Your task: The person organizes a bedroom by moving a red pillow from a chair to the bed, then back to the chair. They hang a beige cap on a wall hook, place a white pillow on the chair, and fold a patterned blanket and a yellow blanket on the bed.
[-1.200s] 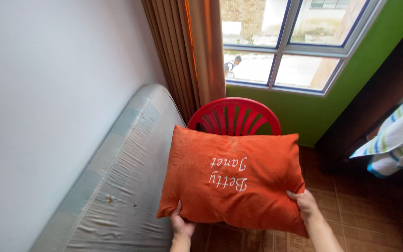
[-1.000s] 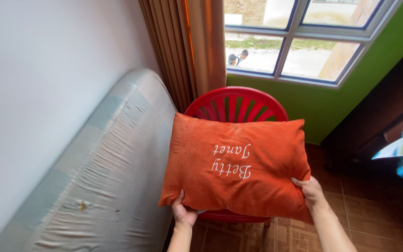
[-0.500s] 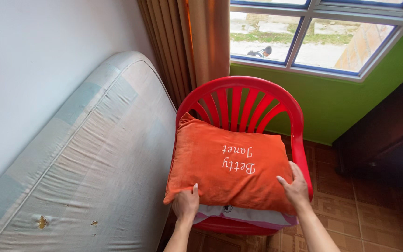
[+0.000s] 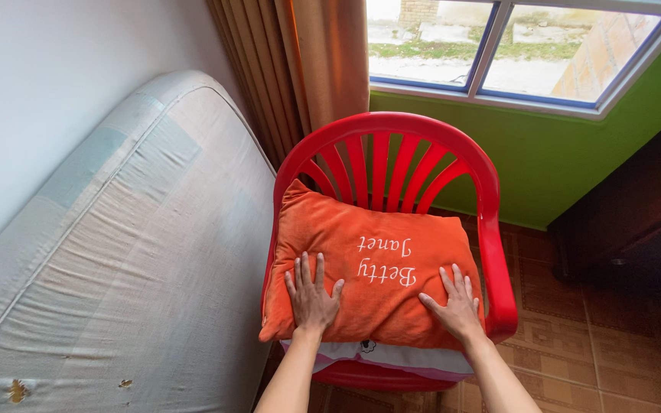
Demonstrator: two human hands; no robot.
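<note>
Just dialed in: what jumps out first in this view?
The orange pillow with white embroidered lettering lies on the seat of a red plastic chair, with the left hand and right hand pressed flat on it. A bare mattress leans on the wall at left.

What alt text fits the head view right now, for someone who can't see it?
Both hands, left hand and right hand, lie flat, fingers spread, on an orange pillow that sits atop a white cushion on a red plastic chair. A bare mattress leans at left; a window is behind.
</note>
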